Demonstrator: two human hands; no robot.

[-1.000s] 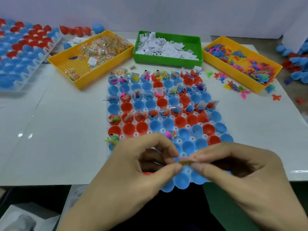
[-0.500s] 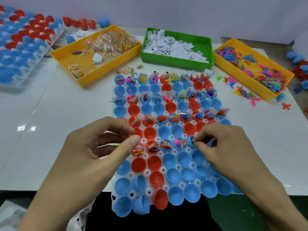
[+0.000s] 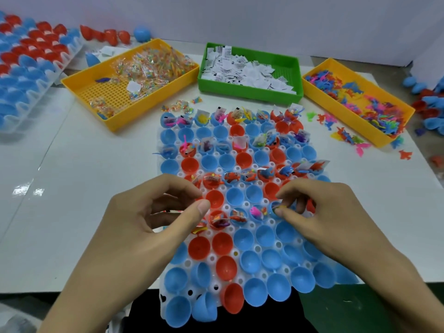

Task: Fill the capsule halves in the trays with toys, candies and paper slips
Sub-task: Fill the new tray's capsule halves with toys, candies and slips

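Observation:
A white tray (image 3: 240,169) of blue and red capsule halves lies in front of me, its near end hanging over the table edge. Far rows hold toys, candies and slips; the near rows look bare. My left hand (image 3: 144,227) hovers over the tray's left side, thumb and forefinger nearly pinched, with small candy packets (image 3: 171,211) tucked in its curled fingers. My right hand (image 3: 319,217) pinches a small yellowish piece (image 3: 280,207) over a blue half (image 3: 274,209) in the middle row. Just left of it, filled halves (image 3: 237,216) hold colourful pieces.
At the back stand a yellow bin of candy packets (image 3: 101,92), a green bin of paper slips (image 3: 249,92) and a yellow bin of plastic toys (image 3: 384,133). Loose toys (image 3: 346,135) lie beside the right bin. Another tray of capsule halves (image 3: 31,68) sits far left.
The hands, joined over the tray's near edge a second ago, have separated. The right hand moved to a middle-row blue half with the small piece. The view shifted and shows more near rows.

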